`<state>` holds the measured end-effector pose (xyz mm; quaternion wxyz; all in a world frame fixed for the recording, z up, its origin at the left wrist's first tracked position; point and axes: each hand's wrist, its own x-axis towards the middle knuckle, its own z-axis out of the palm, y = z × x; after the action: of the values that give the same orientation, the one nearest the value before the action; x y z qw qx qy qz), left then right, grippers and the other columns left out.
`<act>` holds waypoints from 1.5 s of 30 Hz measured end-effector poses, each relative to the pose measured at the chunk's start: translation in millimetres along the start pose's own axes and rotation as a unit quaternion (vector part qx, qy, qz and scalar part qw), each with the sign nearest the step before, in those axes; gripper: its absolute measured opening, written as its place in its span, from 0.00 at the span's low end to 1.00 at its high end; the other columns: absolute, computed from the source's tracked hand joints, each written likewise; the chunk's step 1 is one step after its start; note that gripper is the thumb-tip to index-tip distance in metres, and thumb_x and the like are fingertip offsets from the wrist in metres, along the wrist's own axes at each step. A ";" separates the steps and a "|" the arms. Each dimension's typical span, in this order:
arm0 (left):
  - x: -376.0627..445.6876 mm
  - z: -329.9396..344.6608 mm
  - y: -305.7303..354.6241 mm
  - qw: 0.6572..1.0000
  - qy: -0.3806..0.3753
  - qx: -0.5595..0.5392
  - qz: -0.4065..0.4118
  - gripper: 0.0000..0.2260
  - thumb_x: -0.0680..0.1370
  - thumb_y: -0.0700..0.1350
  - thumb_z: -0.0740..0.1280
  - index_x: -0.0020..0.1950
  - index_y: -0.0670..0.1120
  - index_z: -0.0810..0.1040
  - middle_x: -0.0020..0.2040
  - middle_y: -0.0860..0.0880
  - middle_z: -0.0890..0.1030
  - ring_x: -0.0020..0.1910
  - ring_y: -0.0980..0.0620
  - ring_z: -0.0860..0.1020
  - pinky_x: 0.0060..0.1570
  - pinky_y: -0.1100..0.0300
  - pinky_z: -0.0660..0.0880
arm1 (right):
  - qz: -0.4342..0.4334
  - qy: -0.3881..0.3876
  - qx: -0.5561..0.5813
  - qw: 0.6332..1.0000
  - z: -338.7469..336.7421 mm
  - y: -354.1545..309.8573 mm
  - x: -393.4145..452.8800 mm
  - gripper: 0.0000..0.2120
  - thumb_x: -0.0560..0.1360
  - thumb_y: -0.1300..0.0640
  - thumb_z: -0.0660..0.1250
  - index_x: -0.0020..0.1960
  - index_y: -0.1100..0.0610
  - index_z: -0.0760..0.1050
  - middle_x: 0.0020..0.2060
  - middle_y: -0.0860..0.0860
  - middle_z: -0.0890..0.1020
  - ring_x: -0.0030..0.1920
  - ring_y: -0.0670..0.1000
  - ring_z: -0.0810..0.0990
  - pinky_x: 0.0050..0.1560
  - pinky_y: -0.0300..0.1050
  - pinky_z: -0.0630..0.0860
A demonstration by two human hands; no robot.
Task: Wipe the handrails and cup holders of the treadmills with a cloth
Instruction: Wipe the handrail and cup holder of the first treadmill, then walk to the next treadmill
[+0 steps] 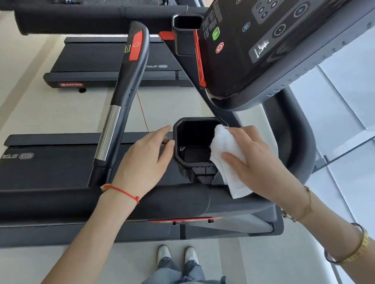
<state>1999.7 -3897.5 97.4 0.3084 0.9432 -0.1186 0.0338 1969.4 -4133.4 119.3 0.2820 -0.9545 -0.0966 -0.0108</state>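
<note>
While your left hand (147, 158) rests flat beside the black octagonal plastic cup holder (194, 145), your right hand (253, 159) only loosely pinches the folded white cloth (226, 156), which could drop inside.

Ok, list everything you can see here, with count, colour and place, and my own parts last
cup holder: two, black, near one between the hands, far one above it
cloth: one, white, over near holder's right rim
handrail: one, black, silver and red, left of centre
console: one, black, upper right
decks: two, black, left
shoes: two, white, bottom centre
left hand: fingers against holder's left side
right hand: grips cloth
</note>
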 end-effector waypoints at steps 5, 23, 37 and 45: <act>-35.3 -24.3 0.4 0.999 0.048 0.007 -0.023 0.19 0.81 0.50 0.60 0.72 0.49 0.71 0.57 0.55 0.79 0.55 0.57 0.78 0.57 0.60 0.75 | -0.053 0.006 -0.047 0.997 -6.3 -12.5 -8.7 0.18 0.79 0.54 0.64 0.68 0.52 0.69 0.59 0.48 0.72 0.56 0.55 0.73 0.56 0.51 0.72; -240.2 -89.1 -50.0 0.946 0.261 0.046 -0.187 0.15 0.80 0.47 0.63 0.66 0.47 0.76 0.60 0.53 0.79 0.59 0.54 0.77 0.57 0.70 0.72 | -0.324 -0.072 -0.090 0.939 66.0 -169.5 -28.2 0.20 0.79 0.51 0.63 0.70 0.51 0.68 0.60 0.47 0.75 0.57 0.51 0.72 0.49 0.47 0.76; -472.0 -157.6 -148.1 0.872 0.323 0.089 -0.357 0.13 0.80 0.44 0.64 0.63 0.44 0.78 0.56 0.49 0.81 0.56 0.48 0.80 0.57 0.46 0.76 | -0.413 -0.228 -0.007 0.882 243.9 -351.5 -116.6 0.19 0.79 0.49 0.61 0.70 0.49 0.66 0.58 0.45 0.73 0.54 0.49 0.70 0.47 0.43 0.73; -553.4 -197.2 -195.0 0.832 0.348 0.085 -0.424 0.13 0.78 0.40 0.67 0.63 0.43 0.78 0.55 0.49 0.81 0.55 0.48 0.80 0.56 0.48 0.76 | -0.431 -0.272 0.014 0.860 314.6 -430.1 -147.0 0.21 0.79 0.50 0.63 0.71 0.51 0.67 0.61 0.46 0.74 0.56 0.49 0.71 0.49 0.38 0.70</act>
<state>1512.7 -3516.6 69.0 0.2322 0.8495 0.4110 0.2356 1732.6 -3635.9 74.4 0.2247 -0.7786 -0.5712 0.1301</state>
